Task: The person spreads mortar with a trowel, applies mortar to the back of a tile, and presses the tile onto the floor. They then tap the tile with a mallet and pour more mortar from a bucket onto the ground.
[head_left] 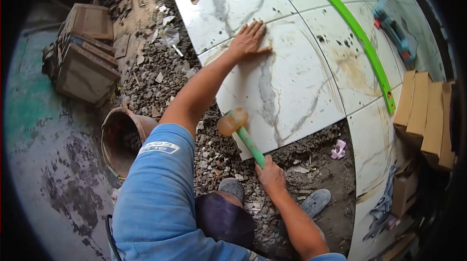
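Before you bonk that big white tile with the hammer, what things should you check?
1. Left hand clear of the mallet head: ok, it lies flat near the tile's far edge.
2. Right hand closed round the green handle: ok.
3. Tile flush with the neighbouring tiles: cannot tell.
4. Tile surface free of loose stones near the mallet head: ok.
5. Shoes off the tile: ok, both rest on rubble.
6. Green level out of the swing's way: ok, it lies on farther tiles.
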The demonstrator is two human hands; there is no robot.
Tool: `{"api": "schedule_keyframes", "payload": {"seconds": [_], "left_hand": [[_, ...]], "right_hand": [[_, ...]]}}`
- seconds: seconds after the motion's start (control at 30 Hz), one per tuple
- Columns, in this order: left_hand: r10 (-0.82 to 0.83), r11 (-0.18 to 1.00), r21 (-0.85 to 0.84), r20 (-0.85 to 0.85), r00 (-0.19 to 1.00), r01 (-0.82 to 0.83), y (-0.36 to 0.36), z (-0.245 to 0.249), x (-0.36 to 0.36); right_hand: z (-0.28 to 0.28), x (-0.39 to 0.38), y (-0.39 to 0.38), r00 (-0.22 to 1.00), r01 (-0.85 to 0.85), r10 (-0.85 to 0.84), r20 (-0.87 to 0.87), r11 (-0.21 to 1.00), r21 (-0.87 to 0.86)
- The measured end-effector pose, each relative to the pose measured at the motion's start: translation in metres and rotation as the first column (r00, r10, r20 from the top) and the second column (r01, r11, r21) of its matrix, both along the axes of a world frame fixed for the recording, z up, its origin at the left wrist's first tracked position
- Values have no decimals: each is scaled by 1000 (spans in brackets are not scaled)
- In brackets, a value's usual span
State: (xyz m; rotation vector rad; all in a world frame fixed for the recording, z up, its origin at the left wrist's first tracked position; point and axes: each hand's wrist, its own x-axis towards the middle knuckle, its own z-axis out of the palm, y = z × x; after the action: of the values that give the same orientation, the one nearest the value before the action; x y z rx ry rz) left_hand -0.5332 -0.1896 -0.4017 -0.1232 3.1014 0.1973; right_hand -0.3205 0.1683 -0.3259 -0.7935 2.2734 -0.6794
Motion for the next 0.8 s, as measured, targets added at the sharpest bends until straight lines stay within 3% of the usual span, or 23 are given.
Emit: {"api": "schedule_keyframes", "payload": {"seconds": [0.03, 0.13, 0.17, 0.27, 0.3, 0.37, 0.43, 0.5, 0.53, 0.6, 0.7, 0.8], "left_hand": [[-5, 1000, -10, -5, 1000, 5, -1, -2, 0], [-27, 1000, 14, -51, 998, 27, -2, -5, 0], [-41, 999, 34, 17, 999, 40, -5, -2, -2], [-58, 960, 272, -7, 998, 57, -21, 9, 1], [-43, 961, 273, -15, 999, 46, -33, 12, 5], [275, 843, 502, -97, 957, -192, -55, 29, 30], [347, 891, 383, -225, 910, -245, -84, 24, 74], [370, 926, 154, -191, 909, -344, -102, 30, 123], [368, 927, 157, -199, 908, -341, -99, 29, 139], [308, 949, -4, -172, 936, -314, -84, 17, 170], [324, 946, 24, -14, 946, -323, -53, 10, 185], [351, 936, 0, -19, 936, -351, -45, 4, 188]], "right_hand": [[2, -2, -9, 996, -31, 15, 83, 981, 190], [0, -4, -26, 995, -22, 6, 95, 986, 167], [-2, -11, -34, 995, -17, -2, 98, 981, 193], [20, -17, -54, 997, 12, -24, 78, 989, 147], [25, -18, -57, 995, 60, -68, 69, 993, 103], [20, -19, -57, 996, 72, -75, 50, 996, 57], [15, -25, -60, 994, 106, -106, 25, 994, 8], [13, -39, -72, 999, -10, 2, 44, 982, 191], [16, -39, -78, 999, 11, -15, 29, 992, 128], [14, -40, -87, 999, 32, -33, 9, 995, 98], [3, -50, -98, 1000, 27, -25, -11, 992, 124], [13, -63, -117, 999, 33, -28, -43, 992, 125]]}}
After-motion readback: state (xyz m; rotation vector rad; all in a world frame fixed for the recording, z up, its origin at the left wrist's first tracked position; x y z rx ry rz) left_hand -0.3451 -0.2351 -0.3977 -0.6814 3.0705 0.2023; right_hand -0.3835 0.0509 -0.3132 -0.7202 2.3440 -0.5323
